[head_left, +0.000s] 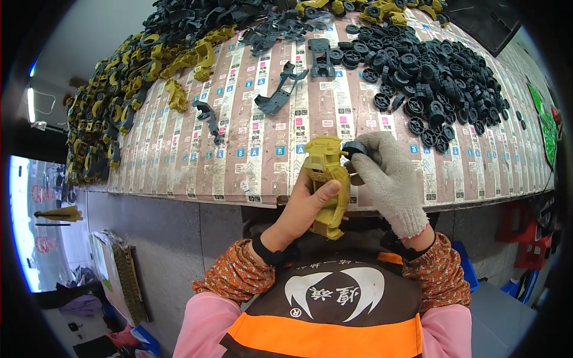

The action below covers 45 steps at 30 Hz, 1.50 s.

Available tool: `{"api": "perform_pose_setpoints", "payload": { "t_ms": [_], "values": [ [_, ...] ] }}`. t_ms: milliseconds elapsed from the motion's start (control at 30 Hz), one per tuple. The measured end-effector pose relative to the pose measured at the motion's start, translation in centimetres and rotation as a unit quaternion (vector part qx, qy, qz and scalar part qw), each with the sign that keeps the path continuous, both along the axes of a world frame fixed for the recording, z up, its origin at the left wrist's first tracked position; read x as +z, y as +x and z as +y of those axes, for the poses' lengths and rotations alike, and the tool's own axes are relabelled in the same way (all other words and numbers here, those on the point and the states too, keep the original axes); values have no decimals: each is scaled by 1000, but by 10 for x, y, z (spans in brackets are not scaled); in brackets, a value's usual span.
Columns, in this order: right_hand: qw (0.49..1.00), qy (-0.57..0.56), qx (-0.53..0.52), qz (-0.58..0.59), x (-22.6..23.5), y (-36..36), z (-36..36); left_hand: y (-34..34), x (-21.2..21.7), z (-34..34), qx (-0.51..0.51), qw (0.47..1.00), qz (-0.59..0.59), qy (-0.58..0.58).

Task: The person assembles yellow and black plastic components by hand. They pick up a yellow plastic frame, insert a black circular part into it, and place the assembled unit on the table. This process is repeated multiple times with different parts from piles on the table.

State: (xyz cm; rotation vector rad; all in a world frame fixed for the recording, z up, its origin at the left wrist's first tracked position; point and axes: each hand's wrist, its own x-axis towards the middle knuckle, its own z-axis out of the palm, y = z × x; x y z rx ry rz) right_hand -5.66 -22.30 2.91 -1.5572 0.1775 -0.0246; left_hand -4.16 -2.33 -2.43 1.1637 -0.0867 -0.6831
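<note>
My bare left hand [305,206] is wrapped round a yellow toy car body [327,179], held upright just over the table's front edge. Its thumb presses on the side of the body. My right hand [385,176], in a pale knitted glove, pinches a small black toy wheel [354,147] against the upper right side of the car body. Whether the wheel sits on an axle there is hidden by the glove's fingers. Ahead of my hands, a dark grey plastic part [279,95] and a smaller dark part [209,119] lie on the table.
A heap of black wheels [430,83] spreads across the right of the printed-paper table [256,173]. Finished-looking yellow and black cars [113,107] pile up at the left. Dark parts [197,18] are heaped at the back. Red stools [528,238] stand below at the right.
</note>
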Motion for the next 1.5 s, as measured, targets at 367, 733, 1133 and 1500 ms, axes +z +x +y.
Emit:
{"api": "perform_pose_setpoints", "payload": {
  "t_ms": [367,733,1133,1500],
  "values": [
    [988,-106,-57,-97,-24,-14,8,-12,-6,-16,53,992,-105,36],
    [949,-294,1,-118,-16,-26,1,-13,0,-13,-22,891,-335,306],
    [937,-332,92,-53,13,31,-48,4,-12,-15,-45,966,-188,172],
    [706,-703,18,-81,-15,117,-108,17,-2,-14,81,996,3,44]
  ]
}}
